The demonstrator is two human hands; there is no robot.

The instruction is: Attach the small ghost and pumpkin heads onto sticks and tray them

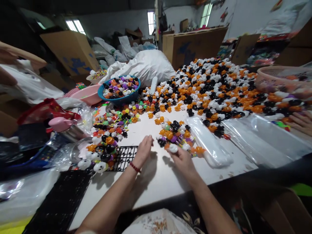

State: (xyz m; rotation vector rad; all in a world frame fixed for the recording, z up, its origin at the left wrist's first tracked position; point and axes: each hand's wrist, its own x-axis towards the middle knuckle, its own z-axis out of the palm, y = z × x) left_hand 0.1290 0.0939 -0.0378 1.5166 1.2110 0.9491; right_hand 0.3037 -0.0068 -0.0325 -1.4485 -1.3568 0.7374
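My right hand (182,160) is closed around a small white plastic figure (173,148), at the near edge of a small pile of orange, black, white and purple figures (172,134). To its left, my left hand (144,151) hovers over the white tabletop (138,130), fingers pressed together; whether they pinch anything is hidden. A dark red bead bracelet (135,167) circles the left wrist. Beside that hand lies a black grid tray (125,158). Several skull-like and pumpkin-coloured heads (100,166) stand at the tray's left end.
A large heap of figures (207,87) covers the back right. Clear plastic bags (209,143) lie right of my hands. Behind stand a blue basin (119,100) and a white sack (151,65). Another person's hand (302,123) rests at the right edge; a pink-lidded bottle (63,125) is left.
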